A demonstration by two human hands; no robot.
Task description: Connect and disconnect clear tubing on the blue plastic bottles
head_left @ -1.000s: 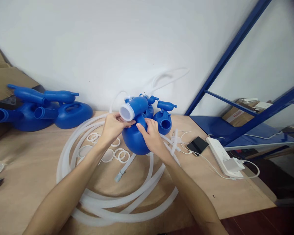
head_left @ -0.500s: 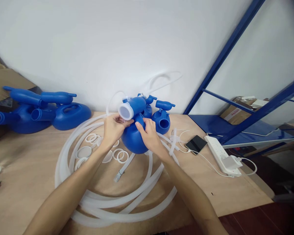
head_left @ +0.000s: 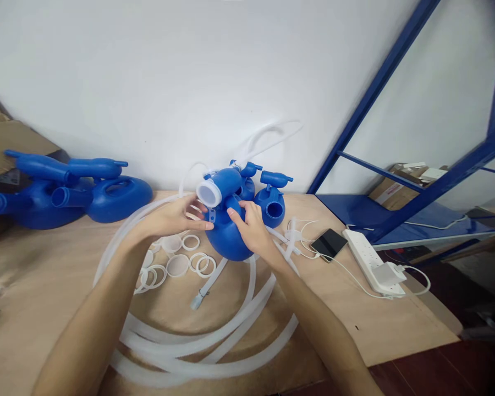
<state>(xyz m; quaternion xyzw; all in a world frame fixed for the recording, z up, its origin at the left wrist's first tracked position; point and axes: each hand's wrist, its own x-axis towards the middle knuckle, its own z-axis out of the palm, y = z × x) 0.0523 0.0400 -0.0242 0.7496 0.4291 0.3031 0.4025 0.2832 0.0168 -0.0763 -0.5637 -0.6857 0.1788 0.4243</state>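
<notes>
My right hand [head_left: 251, 223] is wrapped round the handle of a blue plastic urinal bottle [head_left: 226, 239] in the middle of the table. The bottle's neck points toward me and to the left, with a white cap [head_left: 208, 193] on its mouth. Beside the neck, my left hand [head_left: 185, 214] has its thumb and fingers apart. Its thumb tip is close to a small blue tab with holes [head_left: 212, 215] below the cap; whether it touches the tab I cannot tell. Beneath the hands lie white rings [head_left: 206, 266] and white round discs [head_left: 177, 265].
A coil of translucent hose [head_left: 181, 363] lies around the bottle. More blue bottles [head_left: 119, 201] stand at left, others [head_left: 271, 208] behind. At right are a phone [head_left: 329, 245], a power strip [head_left: 367, 261] and a blue metal rack [head_left: 379, 154]. A cardboard box [head_left: 16, 137] stands far left.
My left hand has drawn away from the bottle's neck and its fingers have spread, uncovering the small tab. The capped neck has shifted slightly left and down. My right hand keeps its grip.
</notes>
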